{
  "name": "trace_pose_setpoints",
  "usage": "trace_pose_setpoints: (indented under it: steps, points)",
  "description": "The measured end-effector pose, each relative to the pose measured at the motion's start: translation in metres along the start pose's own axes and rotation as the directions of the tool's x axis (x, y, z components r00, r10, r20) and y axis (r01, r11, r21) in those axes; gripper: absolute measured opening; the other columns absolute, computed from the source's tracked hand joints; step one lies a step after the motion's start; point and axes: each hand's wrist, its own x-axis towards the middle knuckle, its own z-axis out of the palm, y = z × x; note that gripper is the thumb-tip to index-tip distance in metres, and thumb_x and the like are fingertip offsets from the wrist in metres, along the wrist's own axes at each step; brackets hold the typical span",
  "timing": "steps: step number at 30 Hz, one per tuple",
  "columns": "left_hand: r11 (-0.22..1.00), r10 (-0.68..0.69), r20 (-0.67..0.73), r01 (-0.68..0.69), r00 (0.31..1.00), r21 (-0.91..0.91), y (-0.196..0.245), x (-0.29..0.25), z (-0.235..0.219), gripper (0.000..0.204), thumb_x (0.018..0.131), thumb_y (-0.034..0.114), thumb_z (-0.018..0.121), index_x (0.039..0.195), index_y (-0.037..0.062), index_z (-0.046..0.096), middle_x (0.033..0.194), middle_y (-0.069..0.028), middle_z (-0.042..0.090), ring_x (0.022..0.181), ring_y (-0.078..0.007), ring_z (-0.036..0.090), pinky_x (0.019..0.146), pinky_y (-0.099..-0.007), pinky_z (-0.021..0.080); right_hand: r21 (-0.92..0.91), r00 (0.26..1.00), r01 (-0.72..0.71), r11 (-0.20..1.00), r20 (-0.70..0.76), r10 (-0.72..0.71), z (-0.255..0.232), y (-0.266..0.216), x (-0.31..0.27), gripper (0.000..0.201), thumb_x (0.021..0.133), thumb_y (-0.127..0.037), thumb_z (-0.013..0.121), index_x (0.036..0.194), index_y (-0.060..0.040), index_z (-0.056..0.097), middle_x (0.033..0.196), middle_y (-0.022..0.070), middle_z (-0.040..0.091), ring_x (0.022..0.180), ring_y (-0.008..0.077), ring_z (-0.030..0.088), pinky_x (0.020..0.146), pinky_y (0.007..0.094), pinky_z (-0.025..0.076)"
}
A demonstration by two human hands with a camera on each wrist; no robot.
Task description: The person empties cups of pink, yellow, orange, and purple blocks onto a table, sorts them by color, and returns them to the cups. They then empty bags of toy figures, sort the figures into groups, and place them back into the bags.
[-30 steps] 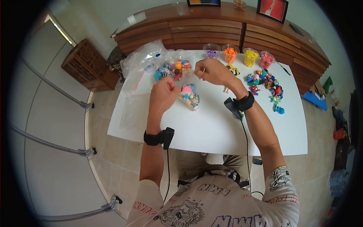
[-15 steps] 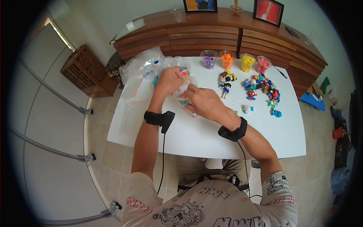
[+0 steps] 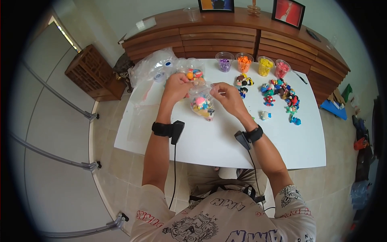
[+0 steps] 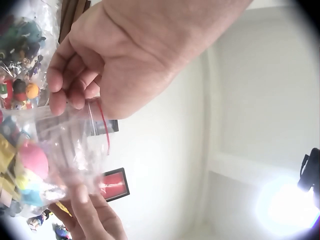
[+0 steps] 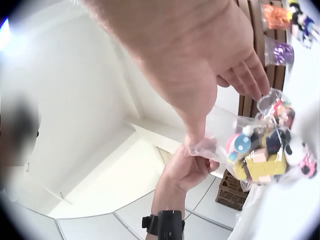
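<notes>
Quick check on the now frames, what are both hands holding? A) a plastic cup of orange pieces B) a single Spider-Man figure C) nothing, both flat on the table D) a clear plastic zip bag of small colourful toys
D: the left hand and right hand each pinch the top edge of the clear plastic zip bag of small colourful toys, lifted over the white table.

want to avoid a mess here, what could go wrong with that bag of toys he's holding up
1. The bag hangs in the air, pinched only at its top edge by the left hand and right hand; if either grip slips, it may tip and spill toys.
2. Its red-striped mouth may not be sealed, so shaking could let small pieces out.
3. A fall could scatter the loose figures on the table.
</notes>
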Motion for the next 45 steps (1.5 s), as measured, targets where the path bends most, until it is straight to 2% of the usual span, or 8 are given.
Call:
trace_pose_setpoints:
  steps: [5,7,15,23,27,36,39,45]
  points:
    - [0.902,0.019,0.134,0.041,0.991,-0.429,-0.043,0.006,-0.012,0.019,0.094,0.009,0.073,0.110,0.0036,0.065,0.096,-0.0053,0.072,0.087,-0.0108,0.070,0.072,-0.0242,0.055,0.385,1.000,-0.015,0.923,-0.005,0.019,0.009,0.035,0.026,0.026,0.105,-0.021,0.062,0.113,0.0032,0.067,0.101,0.0069,0.074,0.095,0.0160,0.070,0.086,0.0319,0.057]
    - [0.767,0.277,0.065,-0.180,0.959,-0.616,-0.067,-0.002,0.005,0.042,0.099,0.012,0.072,0.136,0.0022,0.057,0.120,-0.0056,0.069,0.111,-0.0123,0.066,0.094,-0.0257,0.053,0.462,0.996,-0.088,0.882,0.036,0.081,0.006,0.035,0.028,0.024,0.108,-0.020,0.056,0.112,0.0011,0.067,0.101,0.0038,0.073,0.093,0.0111,0.068,0.086,0.0293,0.057]
    - [0.860,0.144,0.246,0.001,0.959,-0.510,-0.092,-0.005,0.060,0.050,0.096,0.019,0.079,0.136,0.0000,0.056,0.104,-0.0045,0.072,0.087,-0.0092,0.068,0.071,-0.0231,0.054,0.389,1.000,-0.010,0.921,0.020,0.003,0.015,0.049,0.016,0.029,0.109,-0.027,0.061,0.120,-0.0002,0.066,0.109,0.0045,0.072,0.105,0.0125,0.067,0.095,0.0299,0.053]
    - [0.818,0.021,-0.169,-0.114,0.985,-0.564,-0.105,0.019,0.038,0.023,0.099,0.016,0.075,0.111,-0.0015,0.068,0.089,-0.0015,0.071,0.073,-0.0065,0.062,0.062,-0.0236,0.050,0.323,1.000,0.007,0.946,0.025,-0.016,0.046,0.052,0.088,0.020,0.105,-0.016,0.065,0.107,0.0031,0.069,0.095,0.0018,0.072,0.087,0.0074,0.064,0.079,0.0246,0.053]
    - [0.961,0.192,-0.454,-0.259,0.870,-0.091,-0.112,0.027,0.023,0.029,0.095,0.019,0.076,0.113,-0.0018,0.066,0.088,-0.0109,0.075,0.071,-0.0188,0.068,0.066,-0.0325,0.054,0.275,0.999,0.029,0.961,-0.051,-0.015,0.064,0.061,0.129,0.019,0.098,-0.016,0.066,0.099,0.0022,0.071,0.080,0.0063,0.073,0.072,0.0113,0.064,0.068,0.0289,0.052]
    - [0.917,0.339,-0.264,-0.254,0.903,0.309,-0.079,-0.035,0.042,0.040,0.087,0.013,0.078,0.124,0.0038,0.063,0.115,-0.0189,0.065,0.109,-0.0395,0.065,0.094,-0.0449,0.054,0.346,0.985,-0.167,0.923,0.025,0.168,0.056,0.074,0.132,0.033,0.101,-0.019,0.068,0.125,0.0024,0.063,0.104,0.0101,0.075,0.091,0.0157,0.071,0.080,0.0301,0.058]
    - [0.898,0.360,-0.257,-0.259,0.897,0.355,-0.079,-0.047,0.028,0.041,0.086,0.013,0.080,0.122,0.0020,0.063,0.120,-0.0204,0.062,0.114,-0.0429,0.061,0.097,-0.0466,0.052,0.056,0.986,0.050,0.997,-0.163,-0.040,0.036,0.078,0.115,0.042,0.100,-0.018,0.068,0.136,-0.0009,0.056,0.122,0.0162,0.070,0.106,0.0230,0.072,0.089,0.0347,0.058]
    - [0.534,0.222,-0.431,0.261,0.875,0.804,-0.161,-0.099,-0.038,0.042,0.083,0.023,0.083,0.116,0.0028,0.067,0.119,-0.0218,0.063,0.116,-0.0403,0.061,0.095,-0.0484,0.052,0.029,0.998,0.062,0.998,0.024,-0.063,-0.030,0.039,-0.002,0.045,0.101,-0.015,0.066,0.143,-0.0040,0.053,0.136,0.0136,0.064,0.113,0.0257,0.068,0.096,0.0371,0.055]
